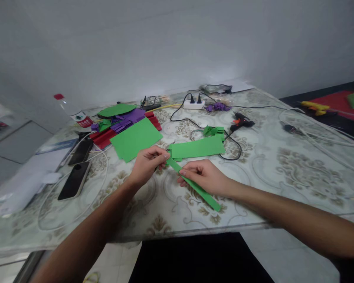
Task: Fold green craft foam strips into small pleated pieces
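Observation:
A long narrow green strip (pixel 202 192), of paper or foam, slants between my hands above the patterned tablecloth. Its upper end is pinched by my left hand (pixel 149 163), thumb on top. My right hand (pixel 205 177) grips the same strip partway along, and the lower end sticks out past its fingers toward me. Just beyond my fingers lies a wider green piece (pixel 197 147), with a bunch of small green cut pieces (pixel 214 131) behind it. To the left rests a large green sheet (pixel 137 139).
Red and purple pieces (pixel 128 120) are piled behind the sheet. A black glue gun (pixel 241 121) and a white power strip (pixel 194 104) with cords stand farther back. Phones (pixel 74 181), a bottle (pixel 79 116) and white cables lie left. A yellow glue gun (pixel 315 107) is far right.

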`<state>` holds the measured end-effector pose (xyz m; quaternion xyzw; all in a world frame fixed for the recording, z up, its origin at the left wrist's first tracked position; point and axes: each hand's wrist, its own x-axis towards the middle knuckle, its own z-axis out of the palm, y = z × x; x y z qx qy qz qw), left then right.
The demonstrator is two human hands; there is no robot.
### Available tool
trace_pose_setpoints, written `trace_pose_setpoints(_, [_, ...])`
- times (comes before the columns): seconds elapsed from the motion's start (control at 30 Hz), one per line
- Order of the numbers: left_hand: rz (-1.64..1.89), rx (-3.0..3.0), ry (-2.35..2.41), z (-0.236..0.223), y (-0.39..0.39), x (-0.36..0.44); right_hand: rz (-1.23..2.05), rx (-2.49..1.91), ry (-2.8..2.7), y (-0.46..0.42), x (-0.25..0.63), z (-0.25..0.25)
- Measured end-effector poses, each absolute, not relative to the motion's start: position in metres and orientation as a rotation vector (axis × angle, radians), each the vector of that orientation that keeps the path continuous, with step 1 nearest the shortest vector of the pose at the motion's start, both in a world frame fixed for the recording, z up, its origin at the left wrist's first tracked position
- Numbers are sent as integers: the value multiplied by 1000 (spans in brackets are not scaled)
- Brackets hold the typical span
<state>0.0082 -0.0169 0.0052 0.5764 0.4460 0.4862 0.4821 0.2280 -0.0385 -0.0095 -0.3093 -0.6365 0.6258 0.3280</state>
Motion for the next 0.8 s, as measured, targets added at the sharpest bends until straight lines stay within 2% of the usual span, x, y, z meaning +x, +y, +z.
trace_pose_setpoints(0.4, [972,1480,1024,-2,-32,30,1684,-858,-1695,-39,228,-8])
trace_pose_setpoints(0.67, [1260,1270,1139,1,-16,12,1703,-911,-1693,-39,228,-4])
trace_pose_setpoints(0.8, [1240,1154,1091,-3,-12,11,1722,-907,-1671,-39,228,-4])
